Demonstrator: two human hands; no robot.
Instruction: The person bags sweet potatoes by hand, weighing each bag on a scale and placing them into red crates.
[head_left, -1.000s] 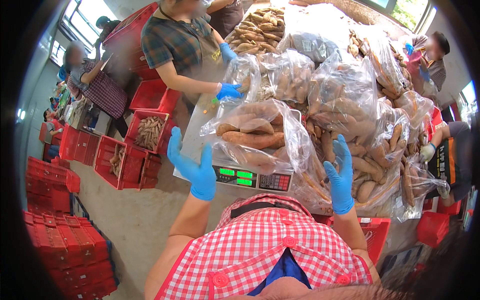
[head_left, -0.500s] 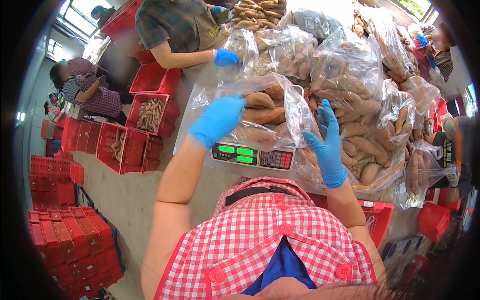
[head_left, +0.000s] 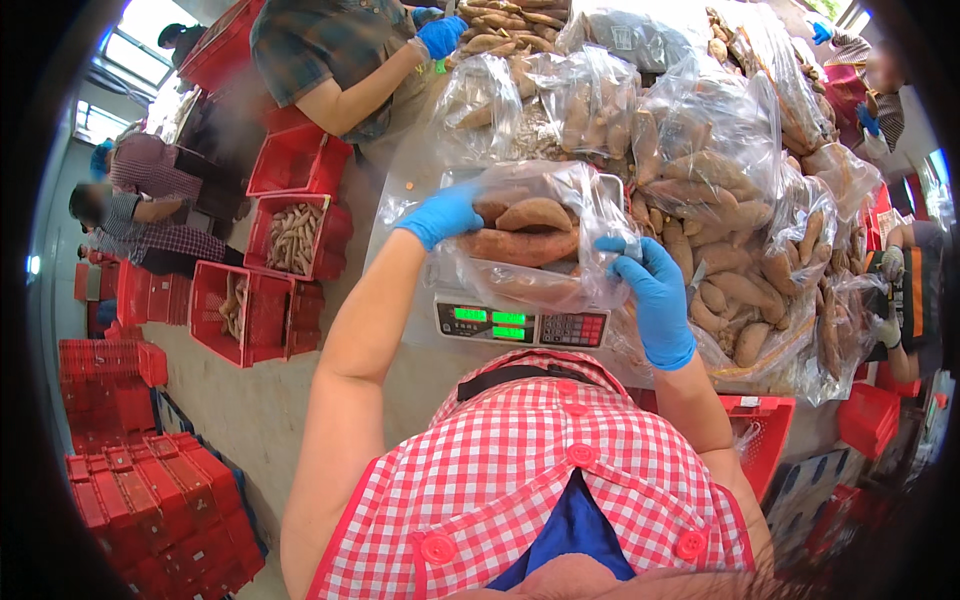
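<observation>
A clear plastic bag (head_left: 588,283) of reddish-brown sweet potatoes (head_left: 522,247) rests on a digital scale (head_left: 520,325), whose green display and keypad face me. My left hand (head_left: 443,216), in a blue glove, is closed on the bag's left edge, its fingertips partly covered by the plastic. On the other side, my gloved right hand (head_left: 655,300) pinches the bag's right edge between thumb and fingers. The bag's mouth is spread, and the sweet potatoes show inside. The scale's platform is mostly hidden beneath the bag.
Filled bags of sweet potatoes (head_left: 705,180) crowd the table to the right and behind the scale. A co-worker's gloved hand (head_left: 440,38) is at a far heap. Red crates (head_left: 298,235) stand at the left, with stacked red crates (head_left: 165,500) lower down.
My right hand has gone from open beside the bag to pinching its right edge. My left hand's grip has shifted along the left side. The co-worker's hand has moved away toward the far heap.
</observation>
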